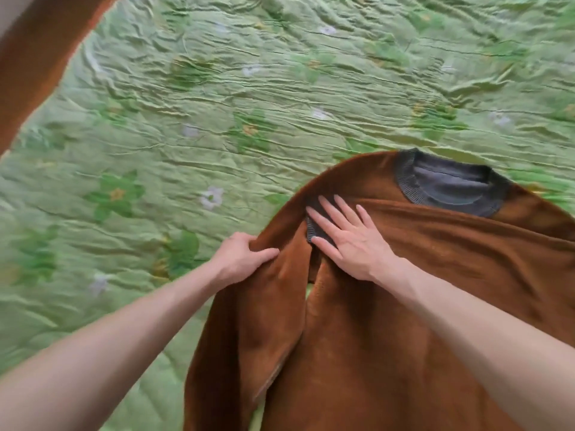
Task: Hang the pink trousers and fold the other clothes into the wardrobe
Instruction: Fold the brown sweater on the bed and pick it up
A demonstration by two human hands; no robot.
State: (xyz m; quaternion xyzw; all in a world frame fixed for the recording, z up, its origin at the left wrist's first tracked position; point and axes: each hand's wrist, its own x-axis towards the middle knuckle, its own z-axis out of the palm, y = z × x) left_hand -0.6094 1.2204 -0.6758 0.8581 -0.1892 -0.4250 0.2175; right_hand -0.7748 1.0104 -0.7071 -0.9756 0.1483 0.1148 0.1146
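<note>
A brown sweater [404, 306] lies on the green floral bed [217, 88], grey collar [451, 188] away from the person. The right hand [348, 241] presses its folded sleeve flat, fingers straight; just left, the left hand [242, 256] pinches the shoulder edge.

left grip [241, 256] curled (pinching), right grip [348, 241] flat, fingers spread

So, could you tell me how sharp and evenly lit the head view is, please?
In the head view, the green floral bedspread smears with motion blur toward the edges; the brown sweater and both hands, left and right, look sharper near the centre; the light is soft and even, without glare or hard shadows; the wide lens bows the sweater's outline and the brown wooden edge at top left.
</note>
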